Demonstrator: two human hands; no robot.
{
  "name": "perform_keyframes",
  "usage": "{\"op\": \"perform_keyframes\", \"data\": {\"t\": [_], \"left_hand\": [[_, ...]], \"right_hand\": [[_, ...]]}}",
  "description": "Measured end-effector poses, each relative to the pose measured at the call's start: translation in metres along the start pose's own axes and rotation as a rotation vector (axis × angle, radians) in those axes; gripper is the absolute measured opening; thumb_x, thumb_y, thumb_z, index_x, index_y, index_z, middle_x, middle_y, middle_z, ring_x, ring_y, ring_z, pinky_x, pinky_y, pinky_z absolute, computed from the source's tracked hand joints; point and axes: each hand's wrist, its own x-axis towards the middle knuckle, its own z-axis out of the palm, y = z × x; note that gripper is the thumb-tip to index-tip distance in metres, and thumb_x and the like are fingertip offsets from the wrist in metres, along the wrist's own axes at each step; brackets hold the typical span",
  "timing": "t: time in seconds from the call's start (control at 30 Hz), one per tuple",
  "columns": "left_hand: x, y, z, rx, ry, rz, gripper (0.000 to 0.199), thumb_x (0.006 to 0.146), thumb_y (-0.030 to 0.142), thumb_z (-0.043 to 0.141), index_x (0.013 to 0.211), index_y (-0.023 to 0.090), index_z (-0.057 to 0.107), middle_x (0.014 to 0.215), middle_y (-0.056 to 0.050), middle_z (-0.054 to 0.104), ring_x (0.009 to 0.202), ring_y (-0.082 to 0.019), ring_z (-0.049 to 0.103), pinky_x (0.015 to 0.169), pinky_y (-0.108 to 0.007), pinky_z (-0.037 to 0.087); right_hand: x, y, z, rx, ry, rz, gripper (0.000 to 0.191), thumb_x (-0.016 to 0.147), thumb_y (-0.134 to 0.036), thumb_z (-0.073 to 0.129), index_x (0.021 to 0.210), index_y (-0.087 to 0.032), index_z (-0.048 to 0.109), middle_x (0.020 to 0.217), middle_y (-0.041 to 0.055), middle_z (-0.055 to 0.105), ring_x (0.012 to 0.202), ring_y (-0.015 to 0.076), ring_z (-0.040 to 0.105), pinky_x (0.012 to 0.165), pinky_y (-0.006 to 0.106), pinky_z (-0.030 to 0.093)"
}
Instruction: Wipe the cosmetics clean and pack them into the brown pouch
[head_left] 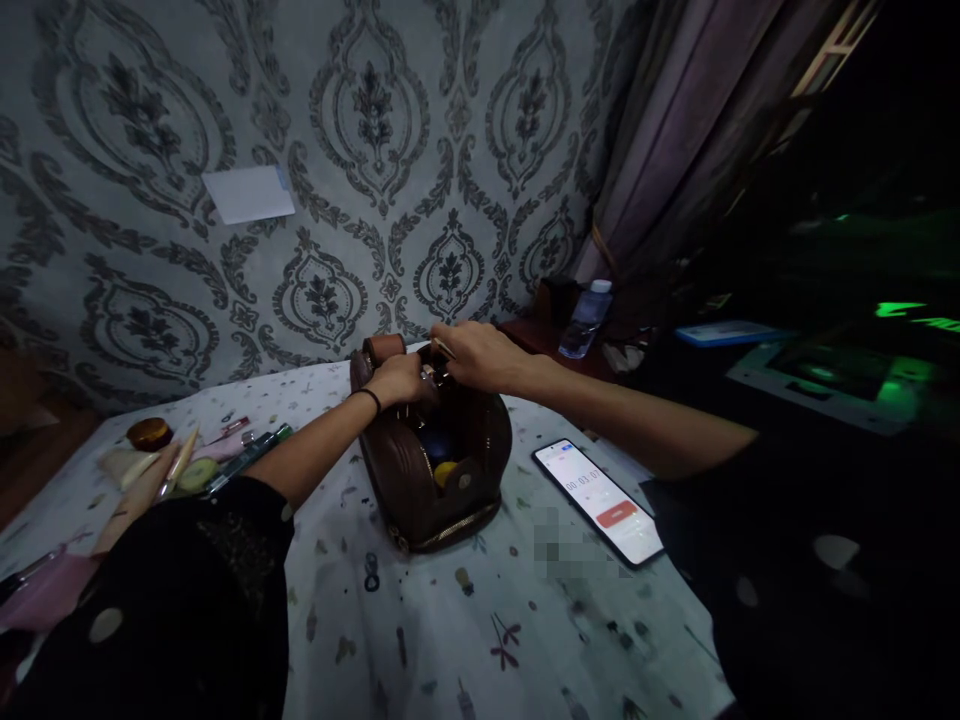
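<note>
A dark brown leather handbag (390,470) with a gold zip stands on the patterned cloth, its top gaping towards me. Inside it show a yellow round thing (445,473) and something dark blue (436,444). My left hand (401,380), with a black band at the wrist, is closed at the left side of the bag's mouth. At the far rim my right hand (480,355) is closed too, its fingers bent down into the opening. Small shiny metal parts lie between the hands; shadow hides exactly what the fingers grip.
A lit phone (600,500) showing a timer lies right of the bag. Several small items, with an amber jar (149,434) among them, lie at the left beside my arm. Behind stand a water bottle (586,320) and a patterned wall (390,130); a curtain (675,130) hangs right.
</note>
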Motion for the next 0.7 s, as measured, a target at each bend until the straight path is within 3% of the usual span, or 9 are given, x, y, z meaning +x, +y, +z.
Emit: {"op": "perform_keyframes", "data": {"t": [0.17, 0.37, 0.7], "left_hand": [[0.002, 0.004, 0.0, 0.114, -0.042, -0.01, 0.041, 0.071, 0.039, 0.074, 0.105, 0.018, 0.07, 0.109, -0.012, 0.074, 0.101, -0.027, 0.069, 0.08, -0.027, 0.053], [0.013, 0.002, -0.003, 0.184, -0.044, -0.002, 0.047, 0.078, 0.035, 0.069, 0.122, 0.019, 0.064, 0.123, -0.013, 0.069, 0.115, -0.027, 0.064, 0.089, -0.028, 0.052], [0.045, -0.005, 0.002, 0.213, -0.203, 0.106, 0.052, 0.076, 0.032, 0.073, 0.126, 0.018, 0.064, 0.121, -0.01, 0.07, 0.106, -0.024, 0.067, 0.09, -0.026, 0.053]], "right_hand": [[0.001, -0.002, 0.002, -0.014, -0.061, -0.022, 0.04, 0.086, -0.021, 0.054, 0.125, -0.015, 0.052, 0.113, 0.0173, 0.067, 0.1, 0.0314, 0.066, 0.073, 0.033, 0.047], [0.002, -0.006, 0.013, -0.019, -0.071, -0.056, 0.039, 0.087, -0.019, 0.052, 0.126, -0.011, 0.05, 0.113, 0.0192, 0.067, 0.103, 0.0301, 0.066, 0.078, 0.033, 0.049], [0.001, -0.016, 0.026, -0.035, -0.151, -0.085, 0.041, 0.09, -0.011, 0.047, 0.13, -0.005, 0.044, 0.118, 0.022, 0.065, 0.111, 0.0299, 0.063, 0.084, 0.033, 0.047]]}}
